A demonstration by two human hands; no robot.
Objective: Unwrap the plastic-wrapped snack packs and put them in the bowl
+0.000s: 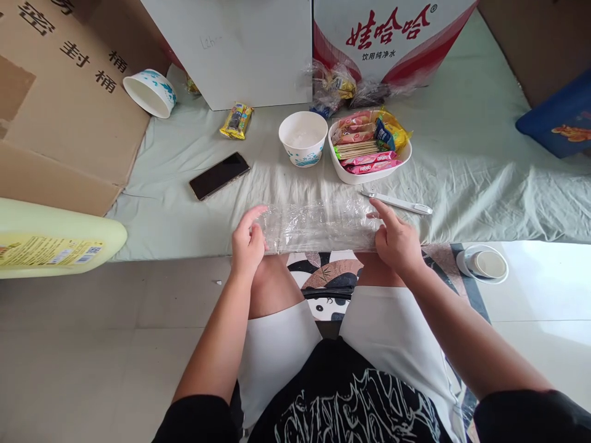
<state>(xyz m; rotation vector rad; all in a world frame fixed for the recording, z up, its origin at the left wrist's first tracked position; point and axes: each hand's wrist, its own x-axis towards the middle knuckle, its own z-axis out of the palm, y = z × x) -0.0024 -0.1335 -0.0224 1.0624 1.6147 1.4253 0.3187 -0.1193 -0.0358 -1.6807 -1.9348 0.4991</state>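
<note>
A clear plastic bag (318,226) is stretched flat between my hands at the front edge of the cloth-covered surface. My left hand (248,241) grips its left end, thumb bent over the plastic. At the opposite end my right hand (398,239) pinches the plastic, with the index finger extended towards a white utility knife (398,202). Just beyond the bag stands a white paper bowl (303,140) with something clear inside. Beside it a white plastic container (369,175) holds pink-wrapped wafers, thin sticks and yellow and blue packets.
A phone (220,176) and a yellow snack packet (237,120) lie at the left. Another paper bowl (150,92) leans by a cardboard box (69,123). Large boxes, one a white-and-red box (392,43), stand behind. A yellow-green jug (60,240) juts in; a blue container (558,117) is right.
</note>
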